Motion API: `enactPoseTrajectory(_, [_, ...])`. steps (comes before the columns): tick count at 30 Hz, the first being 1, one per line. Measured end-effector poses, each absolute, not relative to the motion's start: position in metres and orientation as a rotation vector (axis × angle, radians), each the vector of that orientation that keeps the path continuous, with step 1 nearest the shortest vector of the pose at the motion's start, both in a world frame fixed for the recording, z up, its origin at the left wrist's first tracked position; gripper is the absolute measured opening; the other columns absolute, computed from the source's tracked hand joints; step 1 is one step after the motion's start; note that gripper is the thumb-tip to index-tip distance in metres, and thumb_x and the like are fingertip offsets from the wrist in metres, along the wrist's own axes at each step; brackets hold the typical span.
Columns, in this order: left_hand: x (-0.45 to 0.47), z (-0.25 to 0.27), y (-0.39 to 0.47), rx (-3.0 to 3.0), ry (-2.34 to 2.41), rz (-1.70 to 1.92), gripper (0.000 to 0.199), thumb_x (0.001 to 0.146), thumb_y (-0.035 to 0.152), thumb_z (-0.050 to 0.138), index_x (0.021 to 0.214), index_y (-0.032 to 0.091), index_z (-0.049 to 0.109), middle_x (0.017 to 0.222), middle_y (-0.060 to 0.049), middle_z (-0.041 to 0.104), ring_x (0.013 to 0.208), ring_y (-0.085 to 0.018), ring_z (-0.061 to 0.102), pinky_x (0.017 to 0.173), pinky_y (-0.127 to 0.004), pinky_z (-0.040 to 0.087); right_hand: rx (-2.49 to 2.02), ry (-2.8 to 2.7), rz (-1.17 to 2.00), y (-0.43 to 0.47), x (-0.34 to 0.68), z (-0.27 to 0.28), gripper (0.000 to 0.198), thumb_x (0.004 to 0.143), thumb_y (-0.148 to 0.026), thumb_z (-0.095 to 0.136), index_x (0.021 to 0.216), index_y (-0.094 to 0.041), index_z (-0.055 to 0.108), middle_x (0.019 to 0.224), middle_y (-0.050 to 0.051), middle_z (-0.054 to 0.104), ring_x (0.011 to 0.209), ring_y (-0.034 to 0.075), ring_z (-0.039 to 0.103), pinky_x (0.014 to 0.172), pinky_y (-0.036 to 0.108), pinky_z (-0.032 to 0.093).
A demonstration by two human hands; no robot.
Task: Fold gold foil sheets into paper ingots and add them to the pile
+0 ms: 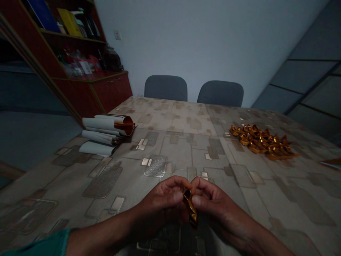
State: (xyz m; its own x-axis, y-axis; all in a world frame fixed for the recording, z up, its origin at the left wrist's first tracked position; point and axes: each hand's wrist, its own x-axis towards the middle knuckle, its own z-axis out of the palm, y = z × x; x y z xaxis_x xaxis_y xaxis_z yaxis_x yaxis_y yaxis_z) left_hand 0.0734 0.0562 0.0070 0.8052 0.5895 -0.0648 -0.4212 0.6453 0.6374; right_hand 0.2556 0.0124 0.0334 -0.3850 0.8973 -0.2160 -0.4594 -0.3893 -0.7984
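Between my two hands is a small piece of folded, shiny gold foil paper (192, 212), with a rounded hollow at its upper end and its lower end pointing down toward me. My left hand (170, 197) pinches its upper left side between thumb and fingers. From the other side, my right hand (209, 199) grips its upper right edge the same way. Both hands are just above the near part of the table. Toward the right lies a group of several folded gold foil pieces (262, 140).
On the left of the patterned table (181, 142) lies a curled stack of white-backed gold foil sheets (106, 133). Another flat piece (331, 163) shows at the right edge. Two grey chairs (165, 87) stand behind the table, near a red-brown cabinet (110, 89).
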Motion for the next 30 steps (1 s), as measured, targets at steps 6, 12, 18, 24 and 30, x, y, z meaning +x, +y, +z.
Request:
enactPoseTrajectory(6, [0.076,0.007,0.055,0.656,0.347,0.599,0.037,0.086,0.051,0.071,0.098,0.016,0.064,0.073,-0.004,0.071,0.054,-0.011,0.066,0.049,-0.017,0.051,-0.807,-0.807,1.899,0.013,0.255,0.031,0.029,0.075,-0.032,0.086,0.083,-0.017,0.063,0.075,-0.001,0.064,0.069,0.012,0.056,0.065,0.023,0.039])
enactPoseTrajectory(12, [0.077,0.015,0.055,0.687,0.515,0.559,0.034,0.082,0.045,0.075,0.078,0.016,0.057,0.066,-0.002,0.067,0.048,-0.01,0.061,0.045,-0.016,0.047,-0.802,-0.837,1.906,0.014,0.253,0.026,0.029,0.073,-0.033,0.087,0.079,-0.017,0.063,0.072,-0.002,0.064,0.066,0.012,0.057,0.064,0.024,0.041])
enactPoseTrajectory(18, [0.075,0.015,0.059,0.657,0.544,0.51,0.028,0.083,0.04,0.074,0.078,0.016,0.058,0.063,0.0,0.064,0.047,-0.009,0.057,0.045,-0.016,0.043,-0.813,-0.823,1.918,0.015,0.252,0.026,0.031,0.07,-0.034,0.088,0.077,-0.017,0.063,0.069,-0.002,0.063,0.065,0.013,0.057,0.063,0.025,0.041])
enactPoseTrajectory(24, [0.072,0.012,0.059,0.562,0.531,0.511,0.027,0.084,0.038,0.075,0.082,0.015,0.061,0.073,-0.001,0.062,0.059,-0.007,0.057,0.058,-0.016,0.044,-0.823,-0.79,1.898,0.017,0.253,0.024,0.029,0.068,-0.031,0.09,0.076,-0.017,0.066,0.068,-0.004,0.062,0.063,0.009,0.053,0.061,0.022,0.038])
enactPoseTrajectory(30, [0.074,0.011,0.058,0.558,0.47,0.463,0.029,0.086,0.038,0.072,0.076,0.015,0.056,0.071,0.001,0.054,0.064,-0.01,0.054,0.063,-0.021,0.042,-0.796,-0.785,1.915,0.015,0.252,0.023,0.022,0.071,-0.026,0.089,0.074,-0.017,0.069,0.066,-0.003,0.062,0.062,0.009,0.053,0.061,0.021,0.038])
